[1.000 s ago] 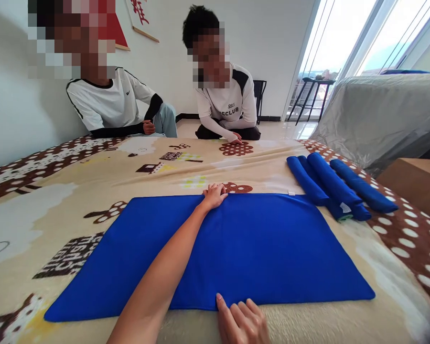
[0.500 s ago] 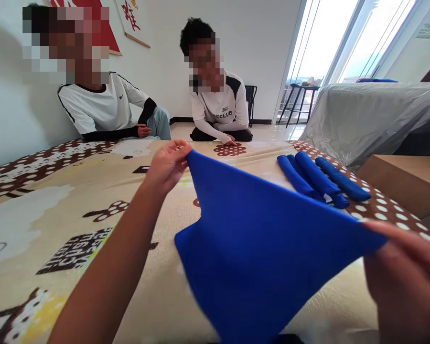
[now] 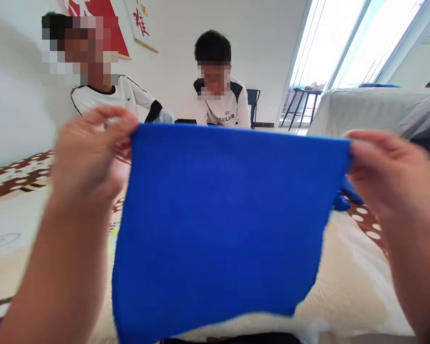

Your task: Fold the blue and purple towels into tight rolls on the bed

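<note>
A blue cloth (image 3: 222, 220) hangs stretched between my two hands, its top edge taut and nearly level. My left hand (image 3: 93, 150) pinches the upper left corner. At the upper right corner, the fingers of my right hand (image 3: 390, 167) are closed on the fabric, slightly blurred. The lower edge hangs loose and wavy above the patterned blanket (image 3: 351, 272). Behind my right hand, a small part of the rolled blue cloths (image 3: 341, 202) shows; the rest of them is hidden.
Two people face me across the blanket, one in a white shirt (image 3: 105, 98) at the left, one in a white and black top (image 3: 224, 107) in the middle. A covered piece of furniture (image 3: 365, 110) and a black stool (image 3: 303, 105) stand at the right.
Both hands have risen and moved farther apart, the left one leftward. The cloth went from slanted and folded over to spread out flat and upright, now covering much of the blanket.
</note>
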The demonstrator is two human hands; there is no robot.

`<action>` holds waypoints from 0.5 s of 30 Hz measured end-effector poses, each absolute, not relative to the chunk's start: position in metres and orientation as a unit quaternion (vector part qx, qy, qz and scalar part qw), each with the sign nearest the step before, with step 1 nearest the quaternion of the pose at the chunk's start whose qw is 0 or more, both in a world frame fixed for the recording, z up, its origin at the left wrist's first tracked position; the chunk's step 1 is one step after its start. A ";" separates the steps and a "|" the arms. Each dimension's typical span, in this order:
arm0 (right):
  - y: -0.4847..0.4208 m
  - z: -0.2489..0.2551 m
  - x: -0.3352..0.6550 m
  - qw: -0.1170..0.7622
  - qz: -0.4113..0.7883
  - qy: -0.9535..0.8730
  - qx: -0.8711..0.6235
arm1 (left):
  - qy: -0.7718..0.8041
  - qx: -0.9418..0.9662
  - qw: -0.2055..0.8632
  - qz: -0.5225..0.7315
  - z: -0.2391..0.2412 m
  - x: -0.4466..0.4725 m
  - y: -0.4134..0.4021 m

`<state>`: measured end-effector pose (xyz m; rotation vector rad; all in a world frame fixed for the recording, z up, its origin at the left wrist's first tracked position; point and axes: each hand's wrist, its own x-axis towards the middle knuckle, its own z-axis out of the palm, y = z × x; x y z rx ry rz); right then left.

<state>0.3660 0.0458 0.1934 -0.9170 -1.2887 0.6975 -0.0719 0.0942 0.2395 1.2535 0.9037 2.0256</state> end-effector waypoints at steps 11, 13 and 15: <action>0.113 0.239 0.352 0.707 0.322 -0.517 -0.361 | 0.325 0.473 0.313 0.757 0.239 -0.045 0.145; 0.098 0.242 0.356 0.717 0.273 -0.536 -0.350 | 0.285 0.505 0.254 0.774 0.242 -0.043 0.129; 0.083 0.220 0.357 0.702 0.247 -0.551 -0.377 | 0.291 0.547 0.194 0.761 0.223 -0.044 0.108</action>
